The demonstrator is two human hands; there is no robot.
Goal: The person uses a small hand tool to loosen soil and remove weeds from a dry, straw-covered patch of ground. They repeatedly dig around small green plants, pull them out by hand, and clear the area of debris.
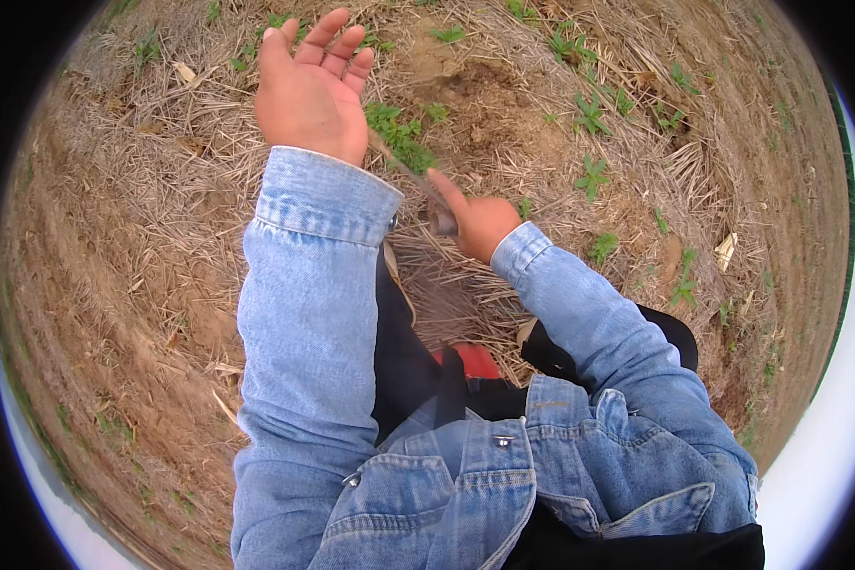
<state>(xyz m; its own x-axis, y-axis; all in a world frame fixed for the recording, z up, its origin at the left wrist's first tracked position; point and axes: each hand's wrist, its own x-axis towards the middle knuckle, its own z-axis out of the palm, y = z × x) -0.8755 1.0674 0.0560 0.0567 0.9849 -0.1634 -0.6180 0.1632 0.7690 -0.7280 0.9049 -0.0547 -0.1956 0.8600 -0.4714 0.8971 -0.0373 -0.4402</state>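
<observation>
My left hand (pixel 313 96) is raised above the straw-covered ground with its palm turned up and fingers apart, holding nothing. My right hand (pixel 486 222) grips a hand tool with a thin blade (pixel 417 178), its index finger stretched out along it. The blade slants up and left towards my left wrist, which hides its far end. The tool's exact kind cannot be told. A leafy green weed (pixel 402 135) grows just beyond the blade. Past it is a patch of loose, dug soil (pixel 488 100).
Dry straw (pixel 178 185) covers the soil all around. Small green seedlings (pixel 591 178) stand to the right, others (pixel 570 46) farther ahead. My dark-clad legs are bent below me, with a red item (pixel 474 361) between them. Pale dry husks (pixel 727 251) lie about.
</observation>
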